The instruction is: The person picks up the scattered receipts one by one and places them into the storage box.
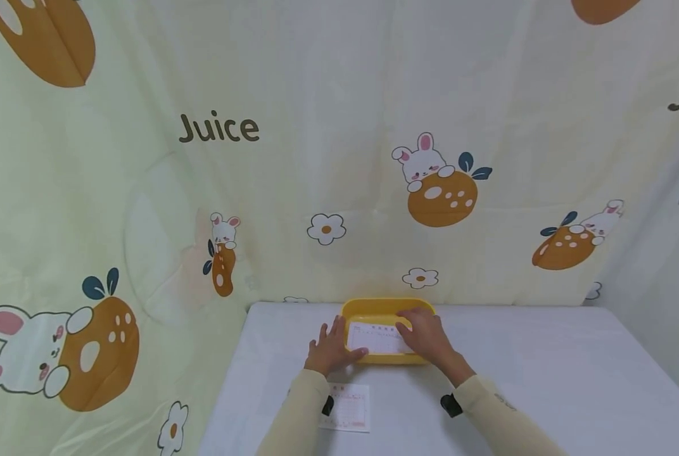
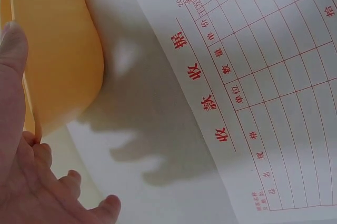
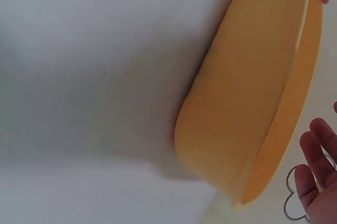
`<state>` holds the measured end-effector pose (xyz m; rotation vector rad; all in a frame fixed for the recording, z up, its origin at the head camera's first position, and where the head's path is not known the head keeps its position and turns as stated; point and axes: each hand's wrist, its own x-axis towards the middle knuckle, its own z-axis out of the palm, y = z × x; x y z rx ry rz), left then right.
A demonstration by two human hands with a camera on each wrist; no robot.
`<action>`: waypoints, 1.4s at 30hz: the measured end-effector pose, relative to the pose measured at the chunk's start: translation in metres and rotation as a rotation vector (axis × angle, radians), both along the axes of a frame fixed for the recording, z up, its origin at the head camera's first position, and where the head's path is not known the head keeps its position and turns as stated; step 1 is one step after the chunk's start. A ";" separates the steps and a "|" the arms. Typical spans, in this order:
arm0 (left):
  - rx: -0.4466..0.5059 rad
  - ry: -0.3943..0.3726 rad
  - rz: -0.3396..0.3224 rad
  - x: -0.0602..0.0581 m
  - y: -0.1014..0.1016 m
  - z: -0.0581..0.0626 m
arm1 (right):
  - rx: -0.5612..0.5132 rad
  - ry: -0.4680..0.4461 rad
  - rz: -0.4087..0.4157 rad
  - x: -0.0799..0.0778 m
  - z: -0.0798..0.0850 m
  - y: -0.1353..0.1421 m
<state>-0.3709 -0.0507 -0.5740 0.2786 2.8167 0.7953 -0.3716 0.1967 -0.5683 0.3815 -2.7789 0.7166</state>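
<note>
A yellow plastic tray (image 1: pixel 391 359) with a raised rim stands on the table. Inside it lies a white printed slip (image 1: pixel 374 339). My left hand (image 1: pixel 335 348) is at the tray's front left corner, thumb over the rim and the other fingers spread outside. Over the tray's right side, my right hand (image 1: pixel 427 335) reaches in near the slip's right edge, fingers loosely bent and apart in the right wrist view. Whether it touches the slip cannot be told. A receipt form (image 2: pixel 263 87) printed in red lies on the table below the left hand.
The table (image 1: pixel 545 367) has a white cover. Behind it hangs a pale curtain (image 1: pixel 328 177) with rabbit, fruit and flower prints, reaching the table's back edge near the tray. In the head view, the left sleeve (image 1: pixel 299 411) partly covers the receipt form.
</note>
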 end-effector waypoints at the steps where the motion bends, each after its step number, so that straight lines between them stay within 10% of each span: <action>1: 0.007 0.000 0.001 0.000 -0.001 0.000 | -0.006 0.006 0.005 0.003 -0.001 -0.003; 22: 0.012 0.001 0.028 0.014 -0.007 -0.010 | -0.124 -0.103 0.088 0.064 -0.017 -0.054; 42: 0.050 -0.030 0.040 0.033 0.007 -0.002 | -0.322 -0.200 0.335 0.063 -0.107 -0.042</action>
